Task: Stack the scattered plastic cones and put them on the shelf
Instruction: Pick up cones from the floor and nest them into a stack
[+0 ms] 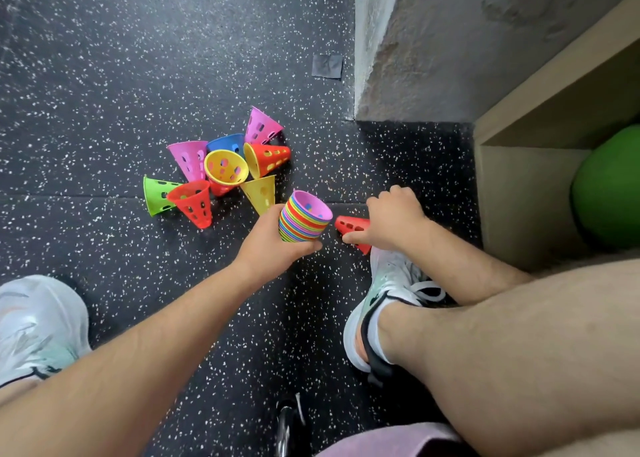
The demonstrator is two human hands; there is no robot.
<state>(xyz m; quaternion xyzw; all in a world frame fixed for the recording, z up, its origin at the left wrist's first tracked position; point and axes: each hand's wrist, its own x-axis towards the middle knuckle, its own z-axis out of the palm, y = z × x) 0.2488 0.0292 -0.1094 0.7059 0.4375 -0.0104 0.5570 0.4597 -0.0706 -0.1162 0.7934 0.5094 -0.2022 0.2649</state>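
My left hand (pixel 273 245) grips a stack of nested multicoloured cones (pixel 304 218), wide end up, with a pink one innermost. Just to its right, my right hand (pixel 391 219) holds a red cone (pixel 351 227) lying on its side on the floor, tip pointing left. Several loose cones lie in a heap on the black speckled floor further left: a green cone (pixel 157 195), red cones (pixel 194 203), a yellow cone (pixel 227 167), a second yellow cone (pixel 261 191), pink cones (pixel 189 157) and a blue cone (pixel 227 142). The wooden shelf (pixel 526 117) stands at the right.
A green ball (pixel 606 193) sits in the shelf's lower compartment. A grey concrete wall corner (pixel 415 58) rises behind. My white shoes (pixel 391 297) rest on the floor at both sides, my right one just below the red cone. A grey patch (pixel 326 66) is stuck on the floor.
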